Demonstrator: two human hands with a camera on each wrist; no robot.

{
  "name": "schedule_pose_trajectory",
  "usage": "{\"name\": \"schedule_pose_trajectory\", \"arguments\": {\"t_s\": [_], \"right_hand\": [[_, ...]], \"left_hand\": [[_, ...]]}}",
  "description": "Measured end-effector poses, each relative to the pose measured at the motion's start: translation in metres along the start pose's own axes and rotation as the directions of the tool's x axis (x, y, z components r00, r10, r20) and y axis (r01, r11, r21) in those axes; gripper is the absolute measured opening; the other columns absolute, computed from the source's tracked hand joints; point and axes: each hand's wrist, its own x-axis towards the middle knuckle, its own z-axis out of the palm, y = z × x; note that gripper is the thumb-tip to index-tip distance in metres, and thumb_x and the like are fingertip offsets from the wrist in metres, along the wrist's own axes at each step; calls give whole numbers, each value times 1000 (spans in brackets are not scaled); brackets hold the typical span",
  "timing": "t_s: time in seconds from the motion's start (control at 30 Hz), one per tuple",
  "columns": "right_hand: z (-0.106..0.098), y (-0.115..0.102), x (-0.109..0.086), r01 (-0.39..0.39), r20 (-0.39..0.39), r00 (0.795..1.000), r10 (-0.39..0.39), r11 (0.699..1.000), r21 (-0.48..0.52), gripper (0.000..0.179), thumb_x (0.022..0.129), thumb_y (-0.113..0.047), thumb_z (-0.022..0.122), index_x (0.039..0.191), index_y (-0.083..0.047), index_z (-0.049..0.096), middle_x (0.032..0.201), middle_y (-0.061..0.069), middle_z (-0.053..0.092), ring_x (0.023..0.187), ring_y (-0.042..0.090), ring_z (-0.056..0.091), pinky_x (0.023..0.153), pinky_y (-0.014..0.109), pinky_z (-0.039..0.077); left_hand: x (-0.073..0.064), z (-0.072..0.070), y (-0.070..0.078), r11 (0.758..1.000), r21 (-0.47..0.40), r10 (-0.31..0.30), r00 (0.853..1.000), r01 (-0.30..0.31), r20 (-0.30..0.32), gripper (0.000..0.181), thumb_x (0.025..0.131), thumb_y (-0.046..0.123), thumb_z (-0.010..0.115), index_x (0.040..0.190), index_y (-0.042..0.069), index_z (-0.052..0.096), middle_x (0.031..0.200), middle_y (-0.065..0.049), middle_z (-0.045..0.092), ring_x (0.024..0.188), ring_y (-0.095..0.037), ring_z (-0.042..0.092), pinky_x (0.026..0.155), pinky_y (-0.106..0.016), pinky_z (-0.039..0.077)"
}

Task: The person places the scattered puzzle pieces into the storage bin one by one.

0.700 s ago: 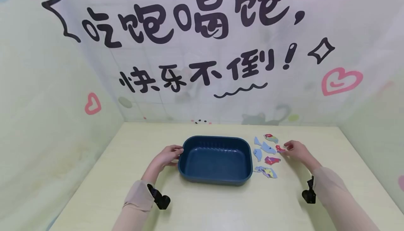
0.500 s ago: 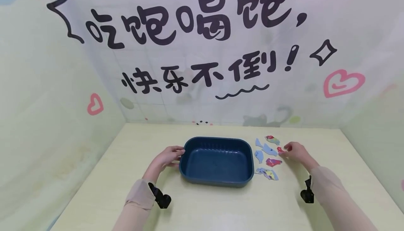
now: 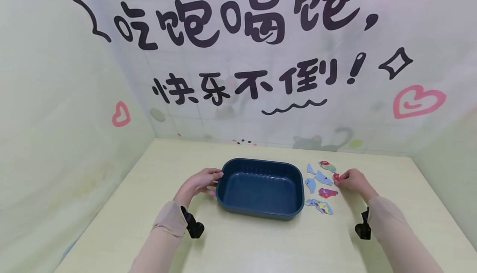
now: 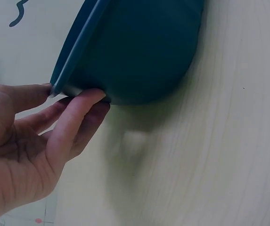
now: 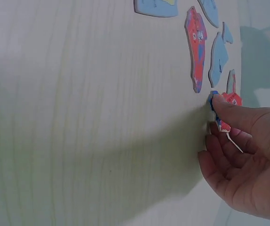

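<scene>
A dark blue plastic basin (image 3: pixel 261 194) sits on the table. My left hand (image 3: pixel 201 181) holds its left end; in the left wrist view the thumb is at the rim and other fingers touch the outer wall (image 4: pixel 144 56). To the basin's right, my right hand (image 3: pixel 354 181) pinches a small red and blue puzzle piece (image 5: pixel 224 126) between thumb and fingers, which partly cover it. Close by lie a red-purple piece (image 3: pixel 328 192), pale blue pieces (image 3: pixel 323 177), a red-and-green piece (image 3: pixel 327 165) and blue-yellow ones (image 3: pixel 321 206).
The pale wooden table (image 3: pixel 261 248) meets a printed cloth backdrop (image 3: pixel 223 124) at its far edge, with cloth on both sides. Black wrist cameras (image 3: pixel 194 225) sit on both sleeves.
My right hand's fingers have closed further over the small red piece, and it shows less between them. My left hand stays at the basin's end. The head view has shifted slightly.
</scene>
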Motion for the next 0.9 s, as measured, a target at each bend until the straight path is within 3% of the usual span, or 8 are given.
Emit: {"name": "schedule_pose_trajectory", "arguments": {"t_s": [0.17,0.37,0.63,0.9], "right_hand": [[-5,4,1,29,55,998,-34,994,102,20,84,-7,61,90,12,60,75,4,60,63,10,48,57,23,43],[-11,7,-3,26,98,994,-47,978,207,29,87,-11,60,101,14,59,83,3,66,67,8,54,62,24,50],[-19,-11,-6,24,145,986,-79,938,346,36,89,-12,59,109,17,54,86,6,70,67,7,62,67,26,55],[-23,-30,-8,12,186,979,-84,933,361,40,88,-18,60,113,13,53,87,4,66,69,8,61,73,27,55]], "left_hand": [[-4,-3,2,1000,12,18,1000,-18,25,52,97,31,44,138,0,34,135,-23,42,122,-38,45,73,-33,56],[2,1,-2,1000,-26,-2,1000,1,-9,46,98,24,40,138,1,35,137,-22,41,124,-39,42,71,-34,56],[-1,1,-4,999,-42,0,1000,-2,-29,45,98,24,41,137,3,36,134,-22,45,122,-38,46,66,-33,56],[3,1,-6,998,-55,15,1000,-16,-15,45,98,26,42,136,3,37,134,-21,45,122,-37,46,65,-31,55]]}}
